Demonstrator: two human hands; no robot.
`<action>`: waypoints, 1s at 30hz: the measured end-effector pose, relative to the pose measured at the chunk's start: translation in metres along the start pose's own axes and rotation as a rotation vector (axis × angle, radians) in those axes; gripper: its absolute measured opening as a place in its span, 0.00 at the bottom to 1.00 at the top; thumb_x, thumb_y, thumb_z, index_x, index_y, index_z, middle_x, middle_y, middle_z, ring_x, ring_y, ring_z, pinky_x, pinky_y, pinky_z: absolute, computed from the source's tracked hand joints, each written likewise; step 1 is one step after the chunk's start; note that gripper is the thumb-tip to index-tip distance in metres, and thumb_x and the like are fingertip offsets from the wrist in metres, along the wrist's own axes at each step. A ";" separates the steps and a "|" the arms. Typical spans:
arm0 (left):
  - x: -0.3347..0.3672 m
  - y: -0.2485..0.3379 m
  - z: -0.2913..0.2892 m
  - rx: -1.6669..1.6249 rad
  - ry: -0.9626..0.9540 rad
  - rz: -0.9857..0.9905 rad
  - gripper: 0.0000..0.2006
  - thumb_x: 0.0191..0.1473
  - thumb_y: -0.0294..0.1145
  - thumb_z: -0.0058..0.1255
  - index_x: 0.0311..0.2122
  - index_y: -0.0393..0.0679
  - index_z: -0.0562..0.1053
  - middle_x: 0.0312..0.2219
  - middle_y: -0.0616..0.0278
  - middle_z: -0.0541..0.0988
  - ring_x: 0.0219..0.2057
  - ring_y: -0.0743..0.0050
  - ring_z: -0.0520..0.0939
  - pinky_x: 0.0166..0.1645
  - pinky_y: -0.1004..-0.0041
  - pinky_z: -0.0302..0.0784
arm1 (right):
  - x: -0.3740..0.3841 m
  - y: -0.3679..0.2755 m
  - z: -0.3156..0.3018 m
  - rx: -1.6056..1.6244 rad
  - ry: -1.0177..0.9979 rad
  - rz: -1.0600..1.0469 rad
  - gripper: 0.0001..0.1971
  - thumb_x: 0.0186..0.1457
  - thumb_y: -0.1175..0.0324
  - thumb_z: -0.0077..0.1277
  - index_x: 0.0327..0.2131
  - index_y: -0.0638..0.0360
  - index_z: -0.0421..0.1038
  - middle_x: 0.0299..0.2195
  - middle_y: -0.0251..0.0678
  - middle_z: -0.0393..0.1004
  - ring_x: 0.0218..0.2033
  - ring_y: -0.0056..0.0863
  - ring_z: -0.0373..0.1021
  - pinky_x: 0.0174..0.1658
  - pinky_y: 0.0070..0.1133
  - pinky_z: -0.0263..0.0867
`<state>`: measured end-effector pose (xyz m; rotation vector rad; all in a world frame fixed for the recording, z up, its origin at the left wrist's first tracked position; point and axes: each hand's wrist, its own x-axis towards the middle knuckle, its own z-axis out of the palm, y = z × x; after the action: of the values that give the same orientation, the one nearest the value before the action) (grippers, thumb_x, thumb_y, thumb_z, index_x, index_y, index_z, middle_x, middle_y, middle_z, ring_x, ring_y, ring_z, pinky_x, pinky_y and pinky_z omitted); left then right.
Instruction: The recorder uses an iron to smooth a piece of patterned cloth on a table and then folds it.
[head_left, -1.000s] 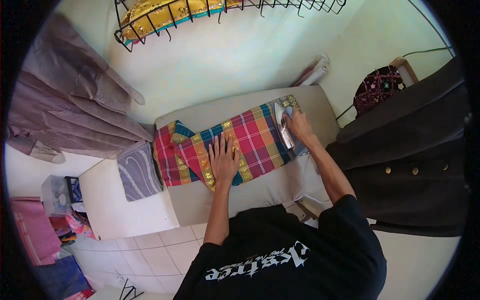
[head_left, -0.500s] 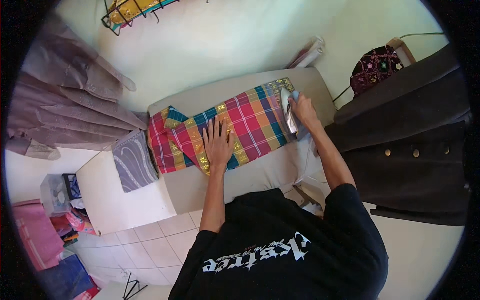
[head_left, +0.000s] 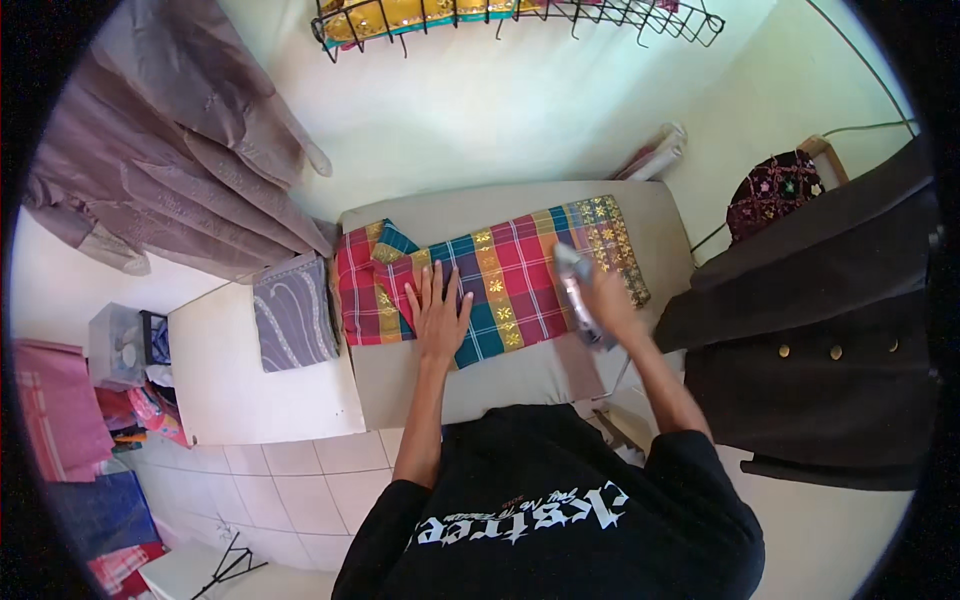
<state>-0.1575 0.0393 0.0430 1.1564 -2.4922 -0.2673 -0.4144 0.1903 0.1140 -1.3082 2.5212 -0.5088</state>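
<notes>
A folded plaid cloth [head_left: 510,280] in red, teal, orange and gold lies along a padded ironing surface [head_left: 400,385]. My left hand [head_left: 440,312] rests flat on it with fingers spread, left of its middle. Toward the cloth's right part, my right hand [head_left: 607,300] grips a clothes iron [head_left: 577,290], slightly smeared by motion. The iron's shiny metal side faces left; whether its sole touches the cloth I cannot tell. Gold-patterned fabric shows to the right of my right hand. The cloth's left end is bunched, with a folded-over corner.
A folded grey patterned cloth [head_left: 295,312] lies on the white tabletop [head_left: 260,400] at the left. Mauve garments [head_left: 190,150] hang at the left, a dark buttoned garment [head_left: 810,330] at the right. A black wire rack [head_left: 520,15] is on the wall above. A clear bin [head_left: 115,345] stands far left.
My right hand has moved the iron leftward over the cloth, away from its gold right end. My left hand stays flat on the cloth. The whole view has shifted, showing more of the rack.
</notes>
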 end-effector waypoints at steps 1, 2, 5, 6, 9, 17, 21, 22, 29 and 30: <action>0.001 0.003 0.001 0.020 -0.005 -0.005 0.27 0.61 0.48 0.44 0.63 0.50 0.64 0.66 0.56 0.56 0.68 0.55 0.51 0.68 0.44 0.34 | -0.010 -0.020 0.003 0.026 -0.079 -0.034 0.21 0.56 0.59 0.52 0.44 0.70 0.66 0.27 0.62 0.74 0.30 0.60 0.73 0.34 0.46 0.69; 0.002 0.006 0.002 0.041 -0.012 -0.007 0.27 0.61 0.48 0.44 0.63 0.51 0.63 0.66 0.57 0.55 0.68 0.55 0.51 0.68 0.45 0.35 | -0.016 -0.036 0.008 0.055 -0.158 -0.064 0.21 0.56 0.59 0.52 0.44 0.71 0.65 0.27 0.62 0.74 0.30 0.60 0.73 0.34 0.46 0.69; 0.004 0.010 0.004 0.026 0.026 0.005 0.29 0.59 0.48 0.45 0.64 0.51 0.62 0.66 0.57 0.56 0.68 0.54 0.50 0.69 0.46 0.33 | -0.002 -0.063 0.033 0.012 -0.126 -0.138 0.18 0.58 0.60 0.51 0.39 0.71 0.67 0.28 0.64 0.73 0.32 0.62 0.72 0.35 0.45 0.69; 0.007 0.009 0.004 0.030 0.027 0.002 0.29 0.59 0.48 0.45 0.64 0.51 0.62 0.66 0.57 0.56 0.68 0.54 0.50 0.69 0.46 0.33 | 0.018 -0.064 0.037 0.015 -0.127 -0.142 0.18 0.58 0.60 0.51 0.39 0.71 0.67 0.28 0.64 0.73 0.32 0.62 0.72 0.35 0.45 0.69; 0.008 0.012 0.000 -0.021 -0.027 -0.019 0.29 0.56 0.47 0.49 0.62 0.50 0.64 0.65 0.53 0.57 0.67 0.48 0.51 0.67 0.41 0.36 | 0.057 -0.074 0.041 0.223 0.090 -0.139 0.18 0.58 0.59 0.51 0.38 0.71 0.67 0.30 0.65 0.73 0.34 0.64 0.71 0.36 0.46 0.68; 0.032 0.027 -0.002 0.060 -0.047 -0.026 0.22 0.55 0.35 0.46 0.54 0.37 0.68 0.60 0.48 0.62 0.64 0.39 0.55 0.68 0.44 0.41 | 0.053 -0.110 0.053 0.200 -0.072 -0.071 0.19 0.57 0.57 0.51 0.38 0.68 0.68 0.29 0.64 0.74 0.35 0.60 0.73 0.41 0.48 0.68; 0.030 0.020 0.013 -0.050 0.076 0.037 0.20 0.57 0.33 0.43 0.54 0.38 0.68 0.63 0.53 0.60 0.66 0.45 0.53 0.69 0.50 0.42 | 0.080 -0.111 0.069 0.392 -0.086 0.059 0.18 0.56 0.60 0.51 0.36 0.72 0.69 0.28 0.63 0.74 0.32 0.58 0.74 0.36 0.44 0.70; 0.030 0.018 0.015 -0.068 0.074 0.025 0.20 0.59 0.33 0.42 0.55 0.39 0.67 0.63 0.55 0.61 0.67 0.47 0.54 0.70 0.52 0.42 | 0.082 -0.111 0.073 0.523 -0.216 0.152 0.18 0.56 0.61 0.51 0.36 0.73 0.69 0.28 0.62 0.75 0.32 0.57 0.75 0.35 0.43 0.71; 0.027 0.002 0.016 -0.534 0.130 -0.078 0.20 0.67 0.38 0.29 0.57 0.42 0.67 0.56 0.53 0.71 0.63 0.50 0.63 0.69 0.53 0.43 | 0.030 -0.109 0.085 0.541 -0.023 -0.052 0.25 0.62 0.50 0.43 0.35 0.71 0.66 0.23 0.55 0.74 0.23 0.49 0.75 0.27 0.36 0.70; 0.029 0.005 0.012 -0.548 0.133 -0.066 0.22 0.67 0.41 0.25 0.57 0.42 0.67 0.56 0.54 0.71 0.62 0.51 0.63 0.69 0.53 0.43 | 0.045 -0.107 0.092 0.631 -0.030 -0.004 0.25 0.62 0.49 0.43 0.33 0.69 0.66 0.21 0.52 0.73 0.18 0.45 0.73 0.23 0.34 0.69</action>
<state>-0.1834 0.0206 0.0409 0.9818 -2.0731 -0.8043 -0.3264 0.0789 0.0728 -1.0541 2.0623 -1.1535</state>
